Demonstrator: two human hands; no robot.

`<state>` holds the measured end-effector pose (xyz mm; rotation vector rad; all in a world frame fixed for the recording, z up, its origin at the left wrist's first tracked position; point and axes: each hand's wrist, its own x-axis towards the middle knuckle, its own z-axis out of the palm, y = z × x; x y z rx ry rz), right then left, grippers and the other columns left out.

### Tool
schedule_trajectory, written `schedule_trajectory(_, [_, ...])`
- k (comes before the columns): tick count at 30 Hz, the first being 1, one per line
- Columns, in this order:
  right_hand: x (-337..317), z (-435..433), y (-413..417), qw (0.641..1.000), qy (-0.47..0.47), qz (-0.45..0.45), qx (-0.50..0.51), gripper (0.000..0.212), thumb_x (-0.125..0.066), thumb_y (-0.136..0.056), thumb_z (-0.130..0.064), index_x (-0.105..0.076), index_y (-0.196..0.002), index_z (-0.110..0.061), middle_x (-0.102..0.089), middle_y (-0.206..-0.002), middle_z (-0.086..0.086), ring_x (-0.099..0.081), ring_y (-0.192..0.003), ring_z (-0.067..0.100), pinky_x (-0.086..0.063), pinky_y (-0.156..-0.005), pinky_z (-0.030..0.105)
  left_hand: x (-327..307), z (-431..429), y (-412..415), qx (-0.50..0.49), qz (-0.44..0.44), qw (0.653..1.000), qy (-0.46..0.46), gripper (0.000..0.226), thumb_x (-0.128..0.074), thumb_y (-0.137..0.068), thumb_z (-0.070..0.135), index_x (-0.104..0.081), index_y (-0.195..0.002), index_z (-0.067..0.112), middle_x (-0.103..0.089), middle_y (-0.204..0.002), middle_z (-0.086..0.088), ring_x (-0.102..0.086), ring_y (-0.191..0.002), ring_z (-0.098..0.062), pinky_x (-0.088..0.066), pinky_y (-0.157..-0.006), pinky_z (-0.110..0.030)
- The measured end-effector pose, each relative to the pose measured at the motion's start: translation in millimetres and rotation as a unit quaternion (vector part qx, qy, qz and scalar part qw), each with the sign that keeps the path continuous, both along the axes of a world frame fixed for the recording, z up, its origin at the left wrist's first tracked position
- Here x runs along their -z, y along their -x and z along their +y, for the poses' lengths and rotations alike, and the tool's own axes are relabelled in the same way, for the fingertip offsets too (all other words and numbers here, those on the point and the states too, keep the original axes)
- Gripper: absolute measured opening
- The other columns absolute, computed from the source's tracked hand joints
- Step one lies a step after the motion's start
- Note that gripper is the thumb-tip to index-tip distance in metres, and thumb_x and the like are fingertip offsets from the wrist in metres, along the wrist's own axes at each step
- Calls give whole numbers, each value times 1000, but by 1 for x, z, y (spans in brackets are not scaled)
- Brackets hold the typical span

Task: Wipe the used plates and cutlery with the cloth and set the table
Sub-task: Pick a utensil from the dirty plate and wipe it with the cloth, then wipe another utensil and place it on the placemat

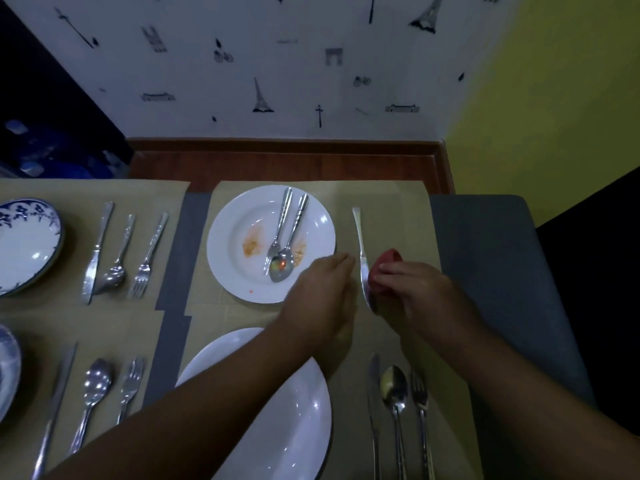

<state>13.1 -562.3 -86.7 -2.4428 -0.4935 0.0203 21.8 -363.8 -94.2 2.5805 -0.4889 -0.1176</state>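
On the placemat (pixel 398 216), right hand (pixel 417 289) grips cloth (pixel 388 259) beside knife (pixel 358 230), near plate (pixel 221 237).

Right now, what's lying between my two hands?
A knife lies on the placemat between your left hand and your right hand, which holds the red cloth; the head view shows it.

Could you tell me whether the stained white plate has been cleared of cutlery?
No, a fork and a spoon lie side by side on the stained white plate, among orange smears.
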Motion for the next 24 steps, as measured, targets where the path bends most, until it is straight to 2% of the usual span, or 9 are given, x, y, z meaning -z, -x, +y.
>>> schedule_trajectory(2, [4,9,-3,1000,7,9,1,36,-53,-81,-19,-72,-111,-14,-66,-120,5,-55,-112,13,-33,-103,13,-4,28,-13,-81,-9,997,19,37,-65,-93,19,-65,-128,9,-69,-123,-10,-63,-112,-27,-47,-98,-33])
schedule_trajectory(5, [5,28,-9,1000,18,7,-2,39,-59,-80,-12,-69,-118,-17,-63,-127,2,-54,-117,14,-41,-104,27,-5,64,-43,-202,22,978,39,29,-64,-94,23,-71,-120,11,-73,-113,-7,-67,-100,-23,-49,-92,-32])
schedule_trajectory(8, [1,50,-16,1000,21,-3,-14,39,-69,-82,-5,-69,-119,-19,-63,-128,0,-56,-117,15,-44,-103,31,-2,86,-73,-282,57,956,63,30,-67,-93,24,-70,-120,10,-74,-114,-5,-69,-100,-21,-49,-92,-28])
schedule_trajectory(11, [-5,70,-21,999,48,-3,-20,44,-77,-78,-6,-69,-118,-21,-64,-126,-2,-59,-115,15,-46,-103,30,5,96,-103,-304,91,946,70,33,-71,-90,26,-70,-120,11,-74,-114,-5,-68,-99,-17,-46,-85,-22])
schedule_trajectory(14, [-9,85,-27,999,43,-8,-20,41,-77,-77,-5,-70,-116,-19,-66,-124,1,-61,-112,18,-45,-101,29,12,96,-124,-310,149,935,91,39,-78,-85,30,-70,-119,14,-73,-111,-3,-67,-95,-16,-52,-82,-26])
schedule_trajectory(17, [-10,95,-31,998,58,-13,-29,43,-73,-78,-1,-70,-117,-20,-65,-125,-1,-60,-112,16,-39,-102,22,15,94,-134,-298,187,931,101,35,-82,-81,26,-74,-112,12,-73,-105,-4,-66,-92,-17,-54,-82,-30])
schedule_trajectory(20, [-13,105,-32,998,56,-15,-20,43,-72,-77,2,-71,-115,-18,-66,-123,0,-61,-110,17,-37,-100,21,17,99,-137,-301,231,913,149,28,-83,-80,20,-77,-105,10,-75,-99,-5,-69,-91,-19,-58,-87,-38])
schedule_trajectory(24, [-18,117,-35,998,52,-21,-17,45,-76,-73,2,-72,-114,-17,-67,-122,1,-62,-110,18,-40,-99,23,9,116,-140,-311,290,873,238,20,-84,-78,14,-79,-97,14,-76,-90,-6,-72,-82,-19,-63,-81,-41])
